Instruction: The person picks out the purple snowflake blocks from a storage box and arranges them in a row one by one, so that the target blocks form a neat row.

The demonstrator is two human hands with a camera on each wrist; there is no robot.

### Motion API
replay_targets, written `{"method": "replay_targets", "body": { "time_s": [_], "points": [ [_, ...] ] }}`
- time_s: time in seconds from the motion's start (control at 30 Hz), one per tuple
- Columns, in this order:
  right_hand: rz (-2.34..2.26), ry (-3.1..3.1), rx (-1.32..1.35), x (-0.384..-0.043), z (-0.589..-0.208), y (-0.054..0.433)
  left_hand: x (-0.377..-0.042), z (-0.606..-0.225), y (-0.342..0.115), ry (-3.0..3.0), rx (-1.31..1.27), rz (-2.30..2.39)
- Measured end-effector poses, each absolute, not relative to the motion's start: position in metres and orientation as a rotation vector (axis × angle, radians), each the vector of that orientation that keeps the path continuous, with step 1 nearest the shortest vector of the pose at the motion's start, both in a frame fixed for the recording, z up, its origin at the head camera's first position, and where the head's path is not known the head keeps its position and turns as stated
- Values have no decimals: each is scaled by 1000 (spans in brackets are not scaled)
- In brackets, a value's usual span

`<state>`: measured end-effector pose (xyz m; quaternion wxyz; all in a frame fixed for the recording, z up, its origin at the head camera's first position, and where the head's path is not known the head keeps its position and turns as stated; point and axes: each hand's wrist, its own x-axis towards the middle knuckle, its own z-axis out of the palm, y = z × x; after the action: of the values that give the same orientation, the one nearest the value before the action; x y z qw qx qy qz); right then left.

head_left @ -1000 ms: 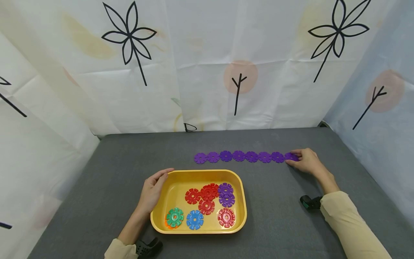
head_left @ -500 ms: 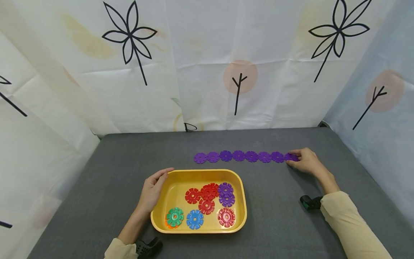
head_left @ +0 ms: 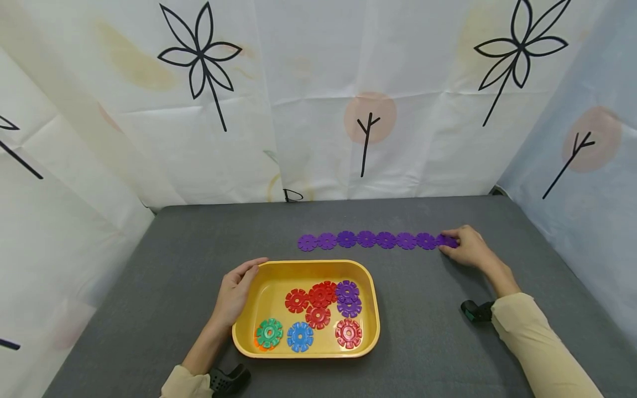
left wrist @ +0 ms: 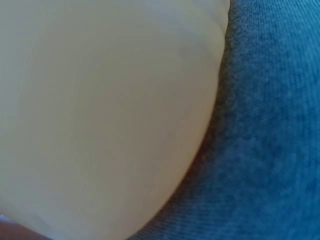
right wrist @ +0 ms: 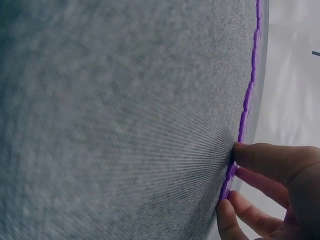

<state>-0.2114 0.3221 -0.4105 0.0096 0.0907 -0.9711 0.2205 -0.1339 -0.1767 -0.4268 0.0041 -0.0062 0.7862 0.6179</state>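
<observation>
In the head view, a row of several purple flower-shaped interlocking discs (head_left: 386,240) lies joined along the far part of the grey table. My right hand (head_left: 470,249) pinches the disc (head_left: 444,240) at its right end, partly hidden by the fingers. From the right wrist, the purple chain (right wrist: 246,102) looks edge-on and low on the cloth, with the thumb (right wrist: 265,157) and fingertips touching it. My left hand (head_left: 234,293) grips the far left corner of the yellow tray (head_left: 318,355). The left wrist view shows mostly a blurred pale surface.
Inside the tray lie red discs (head_left: 317,318), purple discs (head_left: 349,307), a blue disc (head_left: 300,337) and a green disc (head_left: 269,333) over an orange one. Printed white cloth (head_left: 308,110) hangs behind the grey table (head_left: 428,320) and along both sides.
The right hand and the purple chain have shifted very slightly to the left. The left hand and the tray have stayed in place.
</observation>
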Motion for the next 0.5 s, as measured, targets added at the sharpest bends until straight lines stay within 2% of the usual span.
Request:
{"method": "replay_targets", "body": {
  "time_s": [0.5],
  "points": [
    [712,-3018,288,-211,-414,316,-134,-426,-176,2453,-69,1929]
  ]
}}
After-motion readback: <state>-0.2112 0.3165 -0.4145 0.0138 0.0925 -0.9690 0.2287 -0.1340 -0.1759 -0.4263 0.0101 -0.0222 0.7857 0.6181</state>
